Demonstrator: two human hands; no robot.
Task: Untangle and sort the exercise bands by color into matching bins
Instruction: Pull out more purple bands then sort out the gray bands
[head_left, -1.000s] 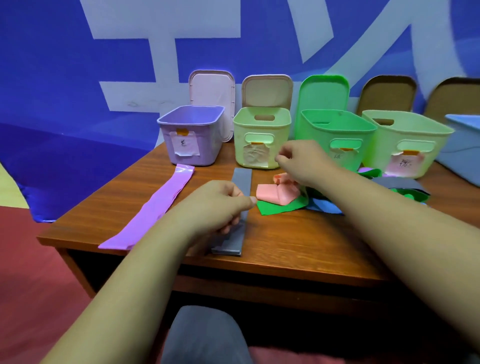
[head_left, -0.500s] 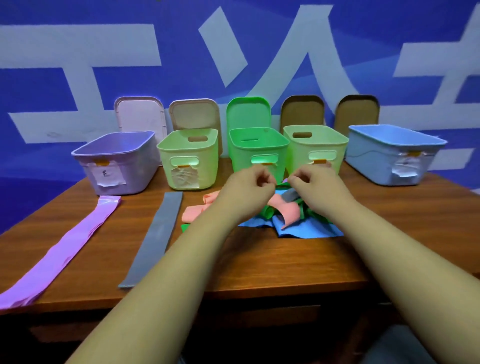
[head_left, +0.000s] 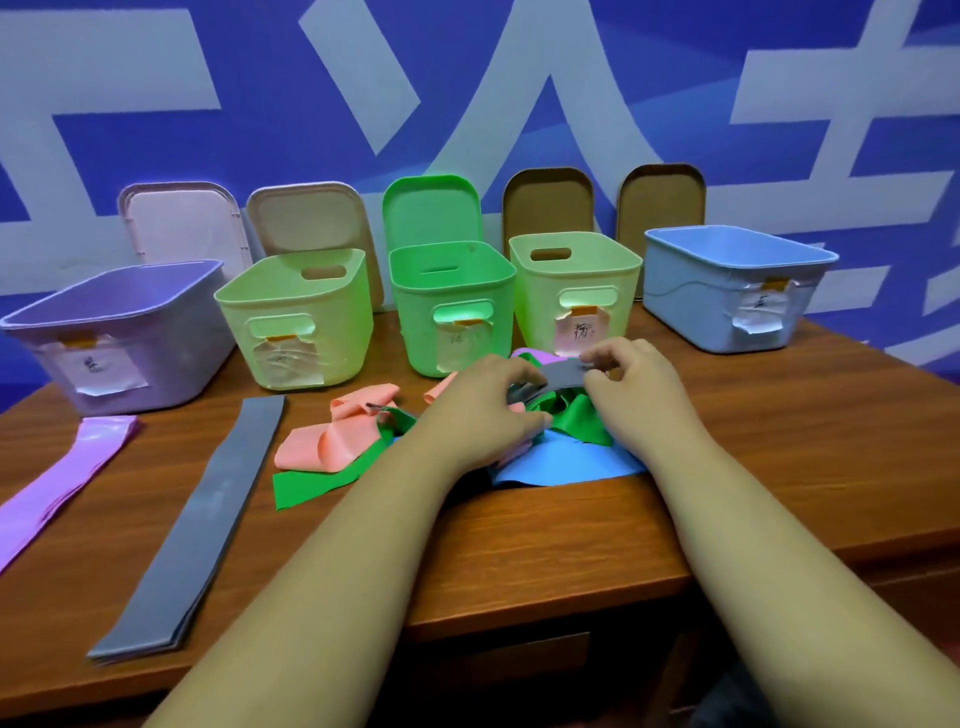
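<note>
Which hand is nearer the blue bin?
Right. The right hand lies left of and in front of the blue bin; the left hand is farther left, over the band pile.

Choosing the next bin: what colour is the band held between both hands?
Grey. The head view shows the band pinched between the left hand and right hand.

The bench (head_left: 545, 545) showed reddish-brown wood grain. On it stood a lilac bin (head_left: 182, 353), a bright green bin (head_left: 452, 296) and a light blue bin (head_left: 691, 301). The lilac band (head_left: 57, 493), grey band (head_left: 202, 519), salmon band (head_left: 332, 441), green band (head_left: 311, 483) and blue band (head_left: 561, 465) were plain. The wall (head_left: 260, 52) was blue with white strokes.
</note>
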